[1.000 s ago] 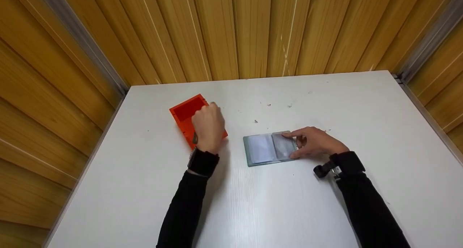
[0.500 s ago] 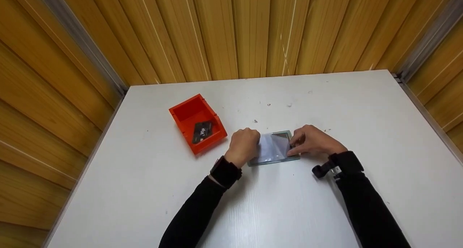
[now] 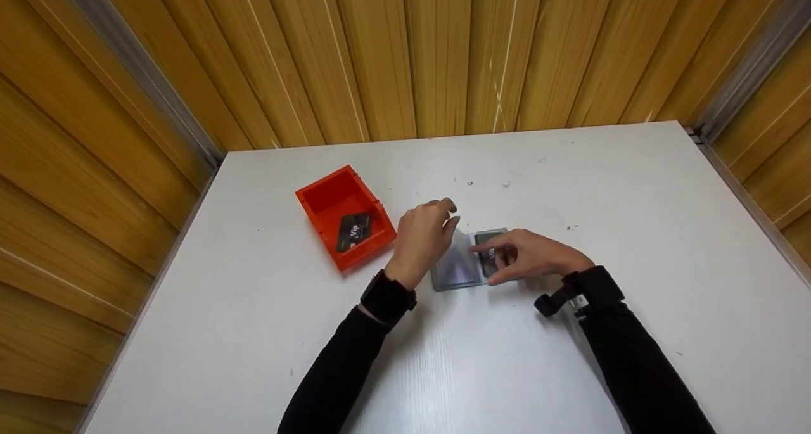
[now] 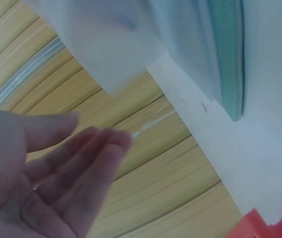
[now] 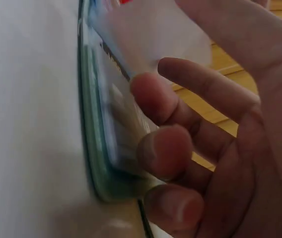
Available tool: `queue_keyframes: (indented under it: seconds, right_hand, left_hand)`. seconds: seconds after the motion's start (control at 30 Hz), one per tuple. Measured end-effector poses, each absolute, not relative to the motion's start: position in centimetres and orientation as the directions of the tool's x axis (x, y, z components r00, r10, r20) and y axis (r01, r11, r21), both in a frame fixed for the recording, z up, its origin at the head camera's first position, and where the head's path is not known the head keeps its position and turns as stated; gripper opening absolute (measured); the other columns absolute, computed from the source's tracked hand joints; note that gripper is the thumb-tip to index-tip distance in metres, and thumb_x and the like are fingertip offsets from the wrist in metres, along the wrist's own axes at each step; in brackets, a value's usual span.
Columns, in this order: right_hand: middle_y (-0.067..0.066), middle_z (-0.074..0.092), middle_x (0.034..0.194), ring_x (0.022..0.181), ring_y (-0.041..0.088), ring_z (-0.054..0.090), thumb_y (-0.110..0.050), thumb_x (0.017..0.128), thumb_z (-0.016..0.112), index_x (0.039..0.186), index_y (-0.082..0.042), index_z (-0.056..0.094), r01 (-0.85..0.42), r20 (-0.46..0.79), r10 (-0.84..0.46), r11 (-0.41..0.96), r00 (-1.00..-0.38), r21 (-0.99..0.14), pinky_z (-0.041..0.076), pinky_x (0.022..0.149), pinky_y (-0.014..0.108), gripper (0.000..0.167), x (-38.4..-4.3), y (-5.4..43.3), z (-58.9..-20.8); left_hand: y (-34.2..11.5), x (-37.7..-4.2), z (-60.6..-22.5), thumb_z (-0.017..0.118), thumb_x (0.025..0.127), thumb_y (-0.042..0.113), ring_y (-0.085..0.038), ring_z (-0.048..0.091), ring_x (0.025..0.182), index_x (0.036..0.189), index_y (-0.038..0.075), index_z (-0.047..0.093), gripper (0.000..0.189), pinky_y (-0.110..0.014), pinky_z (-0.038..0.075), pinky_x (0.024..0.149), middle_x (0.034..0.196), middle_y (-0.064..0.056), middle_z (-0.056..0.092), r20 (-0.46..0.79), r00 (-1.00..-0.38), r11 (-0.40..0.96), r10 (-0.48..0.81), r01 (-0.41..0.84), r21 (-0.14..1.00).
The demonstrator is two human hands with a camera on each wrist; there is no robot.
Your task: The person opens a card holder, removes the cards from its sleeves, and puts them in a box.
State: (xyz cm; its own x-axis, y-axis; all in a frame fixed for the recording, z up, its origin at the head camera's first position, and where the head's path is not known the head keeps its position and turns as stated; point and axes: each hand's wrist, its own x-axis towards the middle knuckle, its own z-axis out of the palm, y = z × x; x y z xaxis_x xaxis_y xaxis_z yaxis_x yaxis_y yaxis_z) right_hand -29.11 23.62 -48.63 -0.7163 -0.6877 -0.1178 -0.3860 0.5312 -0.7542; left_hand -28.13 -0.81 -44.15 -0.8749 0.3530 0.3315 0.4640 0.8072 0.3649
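A small card holder [image 3: 459, 270] with a green cover and clear plastic pages lies spread on the white table. Its right pocket holds a dark card [image 3: 486, 236] with pale lettering. One clear page [image 4: 116, 44] stands raised and blurred in the left wrist view. My left hand [image 3: 423, 234] hovers over the holder's left side, fingers loosely bent, with a gap from the pages. Over the right side is my right hand [image 3: 535, 255], thumb and index finger apart, gripping nothing. Its fingertips [image 5: 168, 148] are close to the card pocket; whether they touch it I cannot tell.
To the left of the holder stands a red plastic box [image 3: 329, 196], with a dark card [image 3: 355, 230] marked "Vip" inside. Wood-look panels [image 3: 437, 54] rise behind the table [image 3: 209, 282]. Small marks dot the tabletop.
My left hand has gone from the red box to the holder, and its fingers have opened. A clear page has lifted leftward, uncovering the card. My right hand has shifted slightly left.
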Motion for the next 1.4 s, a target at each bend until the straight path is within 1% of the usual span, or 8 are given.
queue_keyframes:
  seconds: [0.07, 0.4, 0.67, 0.83, 0.97, 1.1, 1.27, 1.4]
  right_hand:
    - [-0.005, 0.060, 0.078, 0.070, 0.008, 0.055, -0.040, 0.086, 0.085, 0.143, -0.023, 0.063, -0.398, -0.143, -0.695, 0.554, -0.705, -0.731, 0.044, 0.062, 0.022, 0.064, -28.9, 23.0, -48.7]
    - [-0.006, 0.058, 0.075, 0.070, 0.009, 0.053, -0.026, 0.088, 0.083, 0.139, -0.023, 0.067, -0.384, -0.154, -0.660, 0.592, -0.735, -0.708, 0.041, 0.063, 0.021, 0.053, -29.1, 22.8, -48.7]
    - [0.007, 0.064, 0.108, 0.095, 0.021, 0.050, -0.023, 0.079, 0.091, 0.144, -0.018, 0.063, -0.313, -0.144, -0.523, 0.684, -0.840, -0.659, 0.041, 0.079, 0.031, 0.071, -29.4, 25.3, -48.6]
    - [0.007, 0.059, 0.105, 0.095, 0.022, 0.048, -0.024, 0.076, 0.093, 0.146, -0.017, 0.061, -0.283, -0.157, -0.497, 0.695, -0.853, -0.661, 0.039, 0.077, 0.031, 0.077, -29.4, 26.2, -48.6]
    - [0.005, 0.057, 0.096, 0.088, 0.019, 0.048, -0.023, 0.076, 0.094, 0.146, -0.019, 0.061, -0.277, -0.158, -0.491, 0.697, -0.857, -0.661, 0.039, 0.073, 0.028, 0.077, -29.6, 26.1, -48.8]
    - [0.002, 0.056, 0.085, 0.077, 0.016, 0.050, -0.020, 0.076, 0.093, 0.147, -0.019, 0.060, -0.260, -0.170, -0.485, 0.694, -0.858, -0.672, 0.040, 0.066, 0.025, 0.078, -29.8, 26.1, -49.0]
    - [0.005, 0.061, 0.098, 0.086, 0.019, 0.051, -0.021, 0.076, 0.094, 0.147, -0.020, 0.060, -0.260, -0.170, -0.481, 0.700, -0.860, -0.665, 0.041, 0.074, 0.028, 0.079, -29.8, 26.2, -49.2]
    - [0.006, 0.060, 0.110, 0.097, 0.021, 0.048, -0.024, 0.075, 0.094, 0.146, -0.020, 0.060, -0.263, -0.169, -0.478, 0.707, -0.862, -0.657, 0.040, 0.081, 0.033, 0.079, -29.8, 26.2, -49.3]
  left_hand:
    - [-0.6, -28.0, -44.4, 0.075, 0.096, 0.017, -0.018, 0.073, 0.085, 0.108, 0.010, 0.077, 0.015, -0.033, 0.059, 0.076, 0.096, -0.005, 0.079, 0.347, -0.847, 0.777, 0.404, 0.517, 0.359]
    - [0.0, -27.5, -46.0, 0.077, 0.088, 0.005, -0.022, 0.072, 0.086, 0.108, 0.008, 0.080, 0.021, -0.035, 0.058, 0.078, 0.098, -0.005, 0.079, 0.095, -0.817, 0.769, 0.570, 0.570, 0.289]
    - [0.3, -27.2, -46.0, 0.080, 0.087, 0.006, -0.023, 0.068, 0.098, 0.119, 0.014, 0.079, 0.033, -0.036, 0.057, 0.095, 0.116, -0.008, 0.076, -0.023, -0.835, 0.807, 0.550, 0.524, 0.272]
    - [1.3, -27.2, -46.7, 0.074, 0.089, 0.002, -0.017, 0.060, 0.088, 0.118, 0.007, 0.077, 0.030, -0.030, 0.054, 0.085, 0.105, -0.008, 0.074, -0.019, -0.818, 0.757, 0.575, 0.524, 0.391]
    - [2.1, -27.5, -47.5, 0.069, 0.090, 0.004, -0.012, 0.055, 0.084, 0.118, -0.002, 0.072, 0.028, -0.024, 0.049, 0.076, 0.099, -0.007, 0.071, -0.057, -0.879, 0.680, 0.473, 0.323, 0.658]
    - [1.9, -27.7, -47.5, 0.068, 0.094, 0.014, -0.014, 0.058, 0.093, 0.124, -0.004, 0.067, 0.036, -0.025, 0.049, 0.081, 0.112, -0.010, 0.071, -0.188, -0.915, 0.516, 0.356, 0.024, 0.856]
    - [1.3, -28.3, -47.6, 0.064, 0.095, 0.013, -0.018, 0.068, 0.094, 0.119, -0.009, 0.071, 0.033, -0.030, 0.058, 0.089, 0.114, -0.016, 0.073, -0.303, -0.858, 0.295, 0.415, -0.189, 0.937]
    - [1.1, -28.6, -48.1, 0.060, 0.099, 0.013, -0.016, 0.073, 0.082, 0.113, -0.009, 0.074, 0.029, -0.029, 0.062, 0.083, 0.102, -0.019, 0.078, -0.348, -0.804, 0.220, 0.482, -0.274, 0.936]
